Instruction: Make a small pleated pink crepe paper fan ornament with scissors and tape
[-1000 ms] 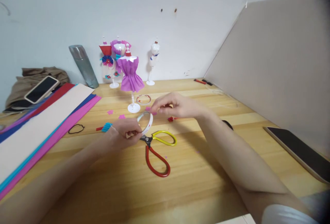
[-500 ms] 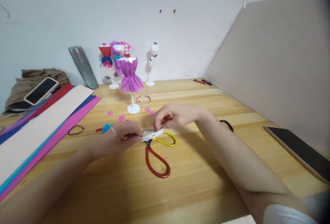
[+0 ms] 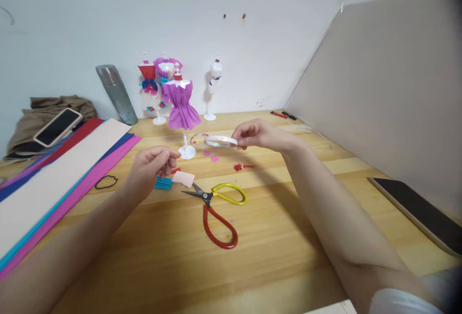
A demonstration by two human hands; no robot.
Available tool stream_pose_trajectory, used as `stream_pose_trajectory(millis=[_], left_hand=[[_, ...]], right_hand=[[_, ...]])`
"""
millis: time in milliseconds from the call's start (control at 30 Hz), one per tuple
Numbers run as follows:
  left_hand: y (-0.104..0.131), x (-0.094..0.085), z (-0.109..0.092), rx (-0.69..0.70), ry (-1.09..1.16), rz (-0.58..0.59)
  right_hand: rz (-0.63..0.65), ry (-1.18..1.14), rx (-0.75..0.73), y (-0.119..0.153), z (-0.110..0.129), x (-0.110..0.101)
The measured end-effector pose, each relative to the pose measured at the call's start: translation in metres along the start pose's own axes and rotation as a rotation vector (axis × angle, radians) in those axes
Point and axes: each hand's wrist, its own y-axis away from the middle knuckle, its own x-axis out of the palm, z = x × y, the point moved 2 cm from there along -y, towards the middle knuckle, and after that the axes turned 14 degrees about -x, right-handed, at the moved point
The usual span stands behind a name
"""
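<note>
My right hand (image 3: 254, 134) pinches a white roll of tape (image 3: 222, 141) by its right side and holds it above the table. My left hand (image 3: 154, 164) is closed, thumb against fingers, to the left of the roll; whatever it may hold is too small or hidden to make out. Below it lie a pleated blue paper piece (image 3: 163, 182) and a pale pink paper piece (image 3: 183, 178). Scissors (image 3: 207, 196) with one yellow and one red handle lie partly open on the table. A dress form in a purple paper dress (image 3: 184, 104) stands behind my hands.
Long coloured paper sheets (image 3: 68, 174) and a phone (image 3: 58, 127) lie at the left, with a bottle (image 3: 117, 95) behind. Other dress forms (image 3: 215, 80) stand near the wall. A tablet-like dark slab (image 3: 415, 210) lies at the right. A red paper flower (image 3: 238, 167) lies under my right wrist.
My hands have moved apart: the right went up and away with the tape roll, the left went up and left. The scissor blades and paper pieces are now uncovered.
</note>
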Motion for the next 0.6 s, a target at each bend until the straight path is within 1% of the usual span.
stream_pose_trajectory(millis=[33, 100, 133, 167, 233, 400, 500, 600], left_hand=[[-0.002, -0.001, 0.0, -0.012, 0.0, -0.013], [-0.004, -0.001, 0.001, -0.031, 0.004, -0.018], [-0.005, -0.001, 0.002, -0.04, 0.005, -0.012], [-0.005, 0.0, 0.003, -0.047, 0.004, -0.003], [-0.005, 0.001, 0.005, -0.055, -0.01, 0.018], [-0.004, 0.003, 0.006, -0.082, -0.078, 0.036], [-0.003, 0.004, 0.005, -0.11, -0.111, 0.03], [-0.004, 0.004, 0.005, -0.114, -0.168, 0.027]], right_hand=[[-0.099, 0.08, 0.027, -0.001, -0.009, -0.005], [-0.242, 0.285, 0.129, -0.002, -0.029, -0.013], [-0.279, 0.413, 0.19, -0.003, -0.039, -0.015], [-0.287, 0.543, 0.247, -0.003, -0.048, -0.016], [-0.227, 0.719, 0.306, -0.004, -0.064, -0.014], [-0.162, 0.834, 0.313, -0.006, -0.091, -0.004], [-0.098, 0.879, 0.305, -0.006, -0.099, 0.0], [-0.066, 0.918, 0.318, -0.006, -0.099, 0.002]])
